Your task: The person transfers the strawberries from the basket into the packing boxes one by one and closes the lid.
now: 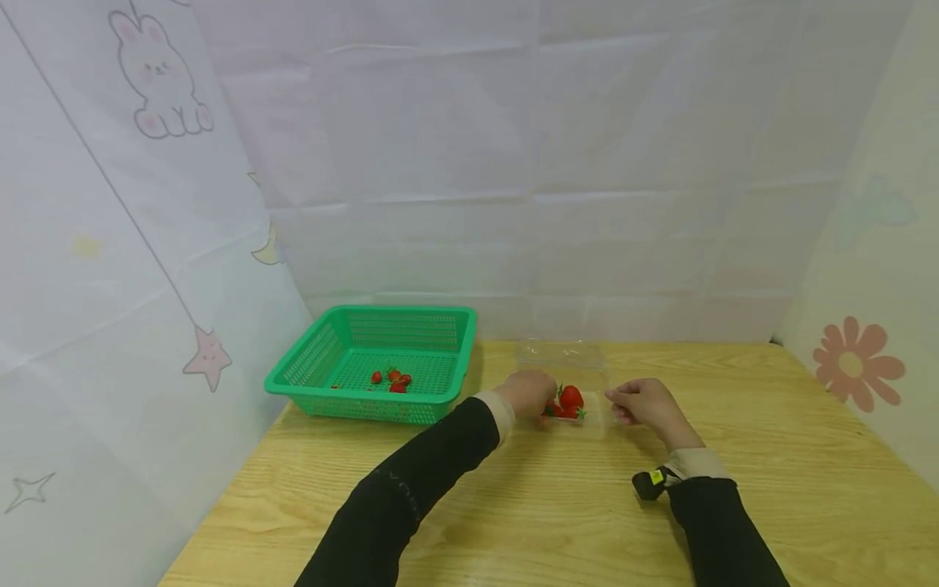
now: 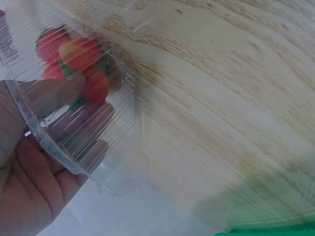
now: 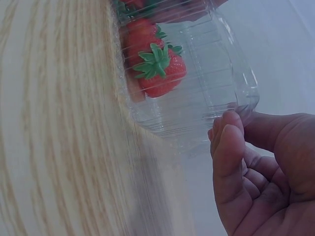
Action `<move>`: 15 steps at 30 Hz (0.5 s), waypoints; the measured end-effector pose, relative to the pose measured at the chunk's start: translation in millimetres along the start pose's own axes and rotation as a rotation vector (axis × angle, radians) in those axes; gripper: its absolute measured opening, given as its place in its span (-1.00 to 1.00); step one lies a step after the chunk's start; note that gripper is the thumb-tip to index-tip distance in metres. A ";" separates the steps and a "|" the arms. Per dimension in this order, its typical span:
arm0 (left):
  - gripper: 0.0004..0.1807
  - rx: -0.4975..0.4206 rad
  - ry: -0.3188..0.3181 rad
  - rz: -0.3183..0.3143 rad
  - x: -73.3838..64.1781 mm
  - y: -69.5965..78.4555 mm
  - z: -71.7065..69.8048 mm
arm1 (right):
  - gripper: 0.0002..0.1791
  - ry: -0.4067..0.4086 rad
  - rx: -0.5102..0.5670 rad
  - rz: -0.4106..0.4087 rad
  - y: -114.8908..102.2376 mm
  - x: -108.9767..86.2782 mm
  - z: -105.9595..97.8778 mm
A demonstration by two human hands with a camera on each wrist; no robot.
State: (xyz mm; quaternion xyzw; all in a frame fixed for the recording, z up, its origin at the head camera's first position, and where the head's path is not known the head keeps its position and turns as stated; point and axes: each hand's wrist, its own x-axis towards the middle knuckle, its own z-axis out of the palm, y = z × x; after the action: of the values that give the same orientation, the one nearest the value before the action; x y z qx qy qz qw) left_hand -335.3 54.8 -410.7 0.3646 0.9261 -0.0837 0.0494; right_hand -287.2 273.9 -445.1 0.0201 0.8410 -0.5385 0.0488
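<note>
Operator: Pale printed sheeting (image 1: pixel 587 163) backs the head view. Before it I have the wooden table (image 1: pixel 792 424), with a green basket (image 1: pixel 370 397) toward the left and loose strawberries (image 1: pixel 397 388) on the basket's floor. What do you read to the right of it?

Partner: A clear box (image 3: pixel 211 88) on the table, its lid (image 1: pixel 559 352) open along the far side. The wall is thin and ribbed; I judge that it would flex or skid under a careless push.

Operator: From this remote seat, how do you read the hands?

Partner: The right hand (image 1: pixel 647 403) pinches the box's rim at its right side, thumb and forefinger together on the plastic. The left hand (image 1: pixel 530 394) reaches inside; through the wall I see its fingers spaced apart beside the fruit. Whether they hold a berry or merely touch one, I cannot tell.

Operator: And the smallest items?

Partner: The packed berries (image 3: pixel 165 73) lie clustered in the box, some touching, their leafy tops pointing different ways.

Operator: How is the placing best done, in your judgement?

Partner: I would set each berry against the box's floor before loosening the fingers, then lift out straight, clear of the leaves. The steadying pinch should be light, enough to prevent sliding without bending the rim.
</note>
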 end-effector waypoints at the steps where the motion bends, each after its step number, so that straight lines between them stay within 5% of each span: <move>1: -0.67 -0.009 -0.004 -0.005 -0.7 0.6 -1.1 | -0.62 -0.001 0.003 0.000 -0.2 0.0 -0.2; 15: -0.57 -0.028 -0.021 0.036 5.3 -2.3 4.3 | -0.63 -0.002 0.006 -0.008 0.4 -0.1 0.0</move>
State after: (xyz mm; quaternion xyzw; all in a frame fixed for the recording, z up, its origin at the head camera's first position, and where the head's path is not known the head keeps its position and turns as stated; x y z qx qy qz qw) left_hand -340.7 55.8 -415.5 0.3794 0.9199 -0.0736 0.0657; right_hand -287.0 274.1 -445.5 0.0166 0.8393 -0.5414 0.0475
